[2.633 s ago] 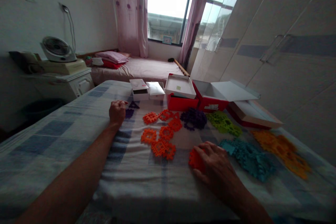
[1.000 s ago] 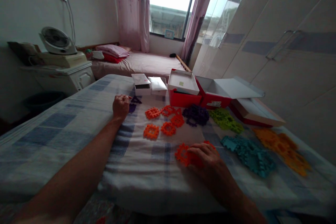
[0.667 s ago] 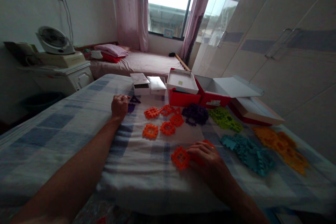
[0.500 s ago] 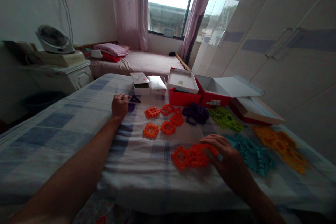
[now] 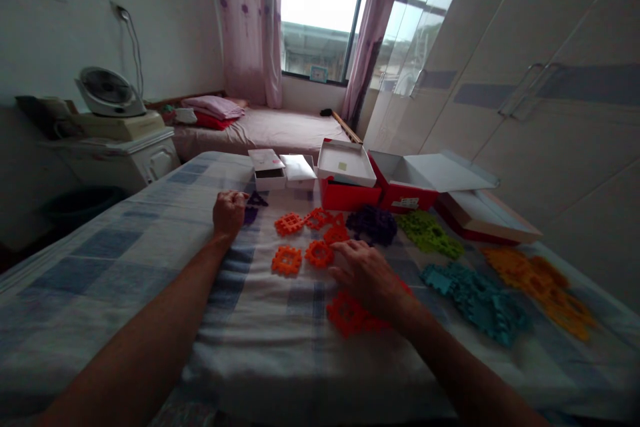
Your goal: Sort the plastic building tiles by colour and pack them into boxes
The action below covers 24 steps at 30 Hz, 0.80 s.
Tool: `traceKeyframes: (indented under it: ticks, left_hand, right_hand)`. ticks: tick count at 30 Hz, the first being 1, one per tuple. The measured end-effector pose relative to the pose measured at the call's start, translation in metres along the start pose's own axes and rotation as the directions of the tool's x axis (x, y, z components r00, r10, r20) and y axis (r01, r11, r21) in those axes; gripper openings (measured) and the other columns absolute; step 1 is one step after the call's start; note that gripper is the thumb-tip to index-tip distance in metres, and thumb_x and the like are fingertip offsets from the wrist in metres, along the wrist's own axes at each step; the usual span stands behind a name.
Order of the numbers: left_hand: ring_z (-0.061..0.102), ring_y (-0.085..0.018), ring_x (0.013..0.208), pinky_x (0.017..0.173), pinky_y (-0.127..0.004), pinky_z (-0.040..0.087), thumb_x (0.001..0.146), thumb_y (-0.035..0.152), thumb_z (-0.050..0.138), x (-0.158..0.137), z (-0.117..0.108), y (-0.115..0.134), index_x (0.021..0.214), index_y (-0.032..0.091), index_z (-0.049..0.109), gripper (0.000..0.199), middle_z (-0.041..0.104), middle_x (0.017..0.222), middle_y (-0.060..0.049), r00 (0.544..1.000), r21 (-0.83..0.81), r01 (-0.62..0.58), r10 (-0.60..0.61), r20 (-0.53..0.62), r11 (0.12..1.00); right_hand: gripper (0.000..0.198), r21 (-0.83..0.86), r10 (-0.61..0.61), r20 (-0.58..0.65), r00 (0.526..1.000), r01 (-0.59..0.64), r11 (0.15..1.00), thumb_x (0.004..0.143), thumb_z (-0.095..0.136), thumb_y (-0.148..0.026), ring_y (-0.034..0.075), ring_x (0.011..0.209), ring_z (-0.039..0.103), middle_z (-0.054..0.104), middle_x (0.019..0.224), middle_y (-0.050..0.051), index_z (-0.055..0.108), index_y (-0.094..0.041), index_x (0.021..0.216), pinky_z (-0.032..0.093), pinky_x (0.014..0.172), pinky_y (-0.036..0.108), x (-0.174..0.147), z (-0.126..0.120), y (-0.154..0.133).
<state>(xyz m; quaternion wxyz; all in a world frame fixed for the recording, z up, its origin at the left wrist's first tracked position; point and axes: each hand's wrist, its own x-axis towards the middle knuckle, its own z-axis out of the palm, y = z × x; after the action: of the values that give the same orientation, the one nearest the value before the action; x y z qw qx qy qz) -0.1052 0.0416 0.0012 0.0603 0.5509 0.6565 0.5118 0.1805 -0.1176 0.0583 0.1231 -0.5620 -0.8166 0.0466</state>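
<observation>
My left hand (image 5: 229,215) rests on the cloth at the left, its fingers curled closed; whatever they may hold is hidden. Just beside its knuckles lie dark purple plastic building pieces (image 5: 257,199). My right hand (image 5: 367,273) is stretched over the middle with its fingers apart. Its fingertips are at the right edge of an orange ring-shaped building piece (image 5: 319,253); whether they touch it I cannot tell. Beneath the right hand and wrist lies a group of red-orange toothed pieces (image 5: 345,312), partly covered. An orange square piece (image 5: 287,260) lies left of the ring.
Behind are a purple pile (image 5: 373,224), a lime-green pile (image 5: 431,233) and open red boxes (image 5: 350,197). Teal pieces (image 5: 480,300) and yellow-orange pieces (image 5: 543,287) lie at the right. Small white boxes (image 5: 270,179) stand at the back of the checked tablecloth (image 5: 165,267).
My right hand has left the red-orange group in front and moved forward and left toward the orange ring piece. My left hand stays by the purple pieces. The view has tilted slightly upward.
</observation>
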Motion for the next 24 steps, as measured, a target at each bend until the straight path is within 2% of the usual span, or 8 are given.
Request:
traceKeyframes:
  ticks: [4, 8, 12, 17, 20, 24]
  left_hand:
    - [0.057, -0.025, 0.098, 0.092, -0.036, 0.043, 0.076, 0.024, 0.036, 0.000, 0.000, 0.000, 0.071, 0.018, 0.064, 0.030, 0.066, 0.087, -0.010, 1.000, 0.005, 0.001, -0.001, 0.004, 1.000]
    - [0.057, -0.024, 0.098, 0.092, -0.034, 0.043, 0.077, 0.024, 0.036, 0.000, 0.001, 0.001, 0.073, 0.018, 0.065, 0.030, 0.066, 0.089, -0.010, 1.000, 0.011, 0.004, -0.004, 0.016, 1.000]
    - [0.056, -0.024, 0.100, 0.093, -0.033, 0.042, 0.076, 0.024, 0.037, 0.000, 0.000, 0.002, 0.074, 0.018, 0.065, 0.029, 0.066, 0.089, -0.009, 1.000, 0.020, 0.008, -0.008, 0.019, 1.000]
    - [0.056, -0.023, 0.099, 0.092, -0.032, 0.042, 0.077, 0.024, 0.037, -0.001, 0.001, 0.002, 0.075, 0.019, 0.065, 0.029, 0.066, 0.091, -0.009, 1.000, 0.027, 0.002, -0.003, 0.024, 1.000]
    - [0.055, -0.023, 0.099, 0.092, -0.033, 0.041, 0.077, 0.024, 0.036, 0.000, 0.001, 0.000, 0.076, 0.017, 0.066, 0.031, 0.065, 0.091, -0.010, 1.000, 0.026, -0.007, 0.006, 0.025, 1.000]
    - [0.056, -0.024, 0.098, 0.090, -0.034, 0.043, 0.076, 0.026, 0.036, 0.000, 0.002, -0.003, 0.076, 0.017, 0.066, 0.031, 0.065, 0.088, -0.011, 0.999, 0.023, -0.023, 0.022, 0.031, 0.999]
  right_hand:
    - [0.033, -0.107, 0.059, 0.023, 0.998, -0.056, 0.993, 0.082, 0.057, -0.041, 0.021, 0.094, 0.059, 0.060, 0.106, 0.009, 0.058, -0.020, 0.108, 0.043, 0.080, 0.033, 0.025, 0.017, -0.011]
    - [0.028, -0.095, 0.023, -0.005, 1.000, -0.023, 0.995, 0.082, 0.056, -0.034, 0.020, 0.092, 0.058, 0.057, 0.106, 0.010, 0.059, -0.017, 0.104, 0.043, 0.077, 0.029, 0.031, 0.029, -0.012]
    - [0.035, 0.060, 0.045, 0.042, 0.998, -0.047, 0.997, 0.079, 0.058, -0.032, 0.019, 0.090, 0.057, 0.055, 0.105, 0.011, 0.058, -0.015, 0.109, 0.044, 0.079, 0.028, 0.028, 0.023, -0.007]
    - [0.046, 0.199, 0.045, 0.031, 0.999, -0.050, 0.979, 0.073, 0.058, -0.019, 0.017, 0.095, 0.054, 0.050, 0.111, 0.011, 0.053, -0.013, 0.118, 0.042, 0.087, 0.027, 0.015, 0.006, 0.006]
    - [0.046, 0.198, 0.006, 0.021, 1.000, -0.010, 0.980, 0.072, 0.057, -0.020, 0.017, 0.096, 0.052, 0.049, 0.113, 0.011, 0.052, -0.012, 0.117, 0.042, 0.088, 0.027, 0.015, 0.008, 0.006]
    - [0.041, 0.074, -0.080, 0.058, 0.995, 0.076, 0.994, 0.070, 0.057, -0.023, 0.020, 0.095, 0.052, 0.052, 0.109, 0.011, 0.055, -0.013, 0.110, 0.043, 0.084, 0.030, 0.026, 0.020, -0.004]
